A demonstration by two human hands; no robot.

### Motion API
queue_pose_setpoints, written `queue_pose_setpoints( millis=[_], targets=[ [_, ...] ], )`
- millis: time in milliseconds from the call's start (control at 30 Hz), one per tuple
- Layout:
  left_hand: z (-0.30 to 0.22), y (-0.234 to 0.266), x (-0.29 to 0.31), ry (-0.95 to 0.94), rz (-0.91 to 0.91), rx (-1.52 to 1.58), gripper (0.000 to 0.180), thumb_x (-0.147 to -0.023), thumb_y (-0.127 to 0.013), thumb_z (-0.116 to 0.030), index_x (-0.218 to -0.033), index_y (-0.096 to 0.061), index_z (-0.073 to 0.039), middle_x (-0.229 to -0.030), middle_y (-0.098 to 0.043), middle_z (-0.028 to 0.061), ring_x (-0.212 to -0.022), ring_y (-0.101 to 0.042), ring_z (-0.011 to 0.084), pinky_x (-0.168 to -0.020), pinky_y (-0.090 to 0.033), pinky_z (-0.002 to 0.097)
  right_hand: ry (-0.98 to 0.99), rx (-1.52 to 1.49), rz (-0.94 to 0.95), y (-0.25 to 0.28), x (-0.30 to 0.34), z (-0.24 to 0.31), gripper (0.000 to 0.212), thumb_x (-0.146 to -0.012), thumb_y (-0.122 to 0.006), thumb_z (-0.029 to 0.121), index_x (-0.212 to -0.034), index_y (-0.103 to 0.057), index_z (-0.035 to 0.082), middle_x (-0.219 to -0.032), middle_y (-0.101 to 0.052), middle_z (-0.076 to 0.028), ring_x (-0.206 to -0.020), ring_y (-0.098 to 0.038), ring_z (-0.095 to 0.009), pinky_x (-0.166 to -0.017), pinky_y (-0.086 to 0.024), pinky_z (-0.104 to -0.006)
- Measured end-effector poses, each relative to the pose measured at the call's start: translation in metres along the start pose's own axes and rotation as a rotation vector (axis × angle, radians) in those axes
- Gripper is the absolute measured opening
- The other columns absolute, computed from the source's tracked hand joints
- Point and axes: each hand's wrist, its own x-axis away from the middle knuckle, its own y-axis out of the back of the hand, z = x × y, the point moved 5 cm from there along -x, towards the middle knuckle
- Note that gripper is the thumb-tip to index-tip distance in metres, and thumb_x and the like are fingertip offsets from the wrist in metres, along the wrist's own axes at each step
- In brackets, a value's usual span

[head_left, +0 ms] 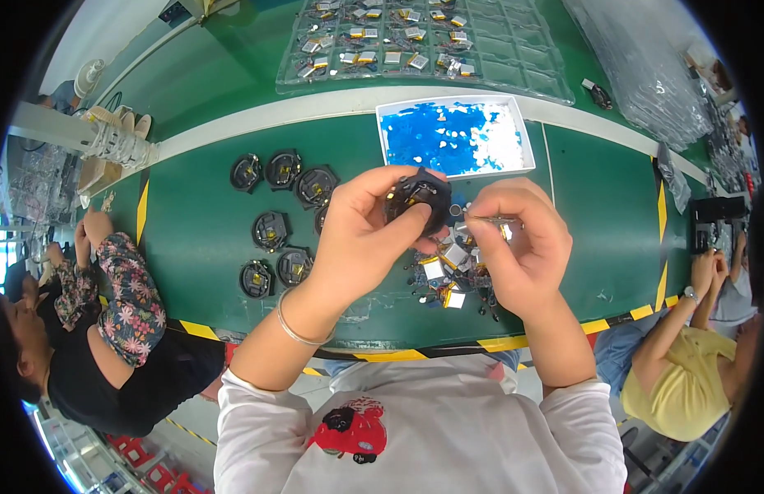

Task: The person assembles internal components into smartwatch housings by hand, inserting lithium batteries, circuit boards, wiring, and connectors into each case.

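My left hand (357,235) grips a round black watch case (416,196), its open inside facing up and the thumb pressed on its lower edge. Just to the right, my right hand (526,247) pinches a thin metal tool that looks like tweezers (495,220). A small round part (456,211) shows near the tool's tip, beside the case; whether the tool holds it I cannot tell. Under and between my hands lies a heap of small silver and yellow battery cells with wires (452,267). Several similar black watch cases (271,231) lie on the green table to the left.
Behind my hands stands a white box (528,156) of blue and white bits. Farther back, a clear compartment tray (522,62) holds battery cells. Clear plastic trays (645,74) are stacked at the far right. People sit on the left (77,362) and right (678,379).
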Motion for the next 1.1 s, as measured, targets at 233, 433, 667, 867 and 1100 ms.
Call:
queue_pose_setpoints(
  millis=[233,433,667,867,1100],
  targets=[
    [0.0,-0.005,0.005,-0.083,-0.051,0.007,0.023,-0.086,-0.051,0.005,-0.108,-0.054,0.004,-0.097,-0.062,0.0094,-0.087,-0.062,0.0132,-0.071,-0.054,0.0243,0.147,0.16,-0.045,-0.01,-0.004,0.002,0.016,-0.068,-0.065,-0.007,-0.081,-0.061,0.0,-0.08,-0.061,-0.01,-0.07,-0.059,-0.021,-0.06,-0.047,-0.0278],
    [-0.002,-0.004,0.006,-0.084,-0.077,-0.061,0.025,-0.085,-0.051,0.007,-0.11,-0.054,0.004,-0.098,-0.062,0.0083,-0.089,-0.059,0.01,-0.074,-0.052,0.0238,0.203,0.274,-0.09,-0.016,-0.003,0.009,0.019,-0.064,-0.066,-0.008,-0.08,-0.061,0.0,-0.078,-0.06,-0.011,-0.07,-0.059,-0.023,-0.059,-0.048,-0.0297],
    [-0.002,-0.009,0.01,-0.058,-0.054,-0.076,0.027,-0.084,-0.051,0.008,-0.11,-0.055,0.004,-0.097,-0.061,0.0077,-0.084,-0.059,0.0094,-0.068,-0.052,0.0211,0.319,0.389,-0.071,-0.016,-0.001,0.012,0.021,-0.063,-0.063,-0.013,-0.082,-0.06,-0.003,-0.08,-0.061,-0.013,-0.07,-0.06,-0.021,-0.057,-0.05,-0.0255],
    [0.0,-0.011,0.009,-0.033,-0.061,-0.069,0.027,-0.083,-0.051,0.008,-0.11,-0.055,0.005,-0.094,-0.062,0.0069,-0.08,-0.06,0.0089,-0.066,-0.053,0.0214,0.314,0.384,-0.081,-0.016,-0.001,0.013,0.021,-0.064,-0.062,-0.013,-0.082,-0.059,-0.003,-0.078,-0.062,-0.014,-0.07,-0.06,-0.022,-0.058,-0.05,-0.0259],
    [-0.001,-0.009,0.009,-0.007,-0.054,-0.081,0.026,-0.084,-0.051,0.007,-0.109,-0.056,0.005,-0.092,-0.062,0.0061,-0.077,-0.06,0.0084,-0.065,-0.053,0.0211,0.324,0.387,-0.074,-0.017,-0.001,0.013,0.02,-0.064,-0.062,-0.013,-0.081,-0.059,-0.003,-0.078,-0.062,-0.014,-0.07,-0.06,-0.022,-0.058,-0.049,-0.0265]
  ],
)
